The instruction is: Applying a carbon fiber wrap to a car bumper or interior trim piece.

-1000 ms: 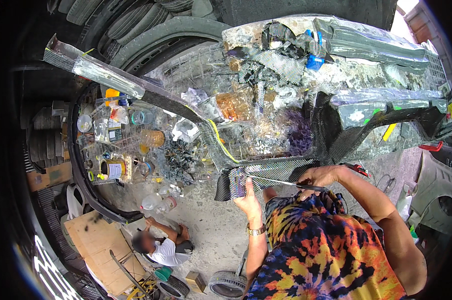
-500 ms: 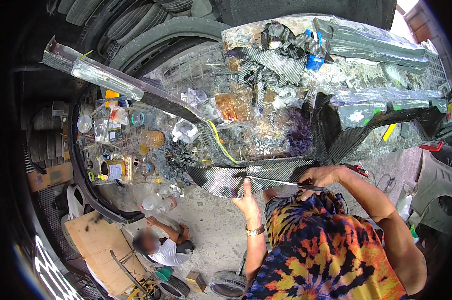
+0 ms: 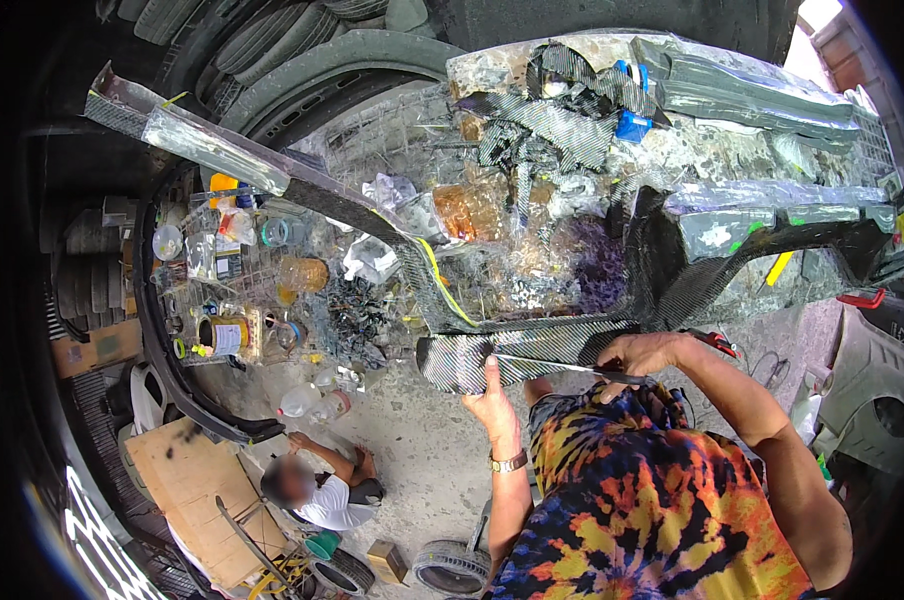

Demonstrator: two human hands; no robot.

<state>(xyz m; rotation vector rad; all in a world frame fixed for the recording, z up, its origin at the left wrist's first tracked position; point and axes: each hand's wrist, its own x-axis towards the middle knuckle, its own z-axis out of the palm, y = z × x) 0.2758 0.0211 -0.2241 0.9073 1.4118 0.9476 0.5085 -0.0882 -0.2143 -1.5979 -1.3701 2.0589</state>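
Note:
A floppy piece of black-and-silver woven carbon-fibre cloth (image 3: 452, 362) hangs along the near edge of the workbench. My left hand (image 3: 493, 405) pinches it, thumb on top and fingers hidden beneath. Closed around the dark end of a long, thin-bladed tool, which looks like scissors (image 3: 552, 364), is my right hand (image 3: 640, 354). The blade lies across the cloth, its tip pointing at my left thumb; whether the blades are apart cannot be made out. Directly behind the cloth stands a curved black woven-pattern panel (image 3: 434, 300) with yellow tape along its edge.
Cloth scraps (image 3: 557, 130) lie in a heap on the cluttered bench. A red-and-black tool (image 3: 714, 342) is by my right wrist. Tins and jars (image 3: 222, 335) stand at the left. Below, another person in a white shirt (image 3: 340, 503) is beside a long black curved strip (image 3: 172, 390).
The cloth's left end has drawn in to the right and curled over, now reaching less far left. Both my hands and the tool stay almost in place.

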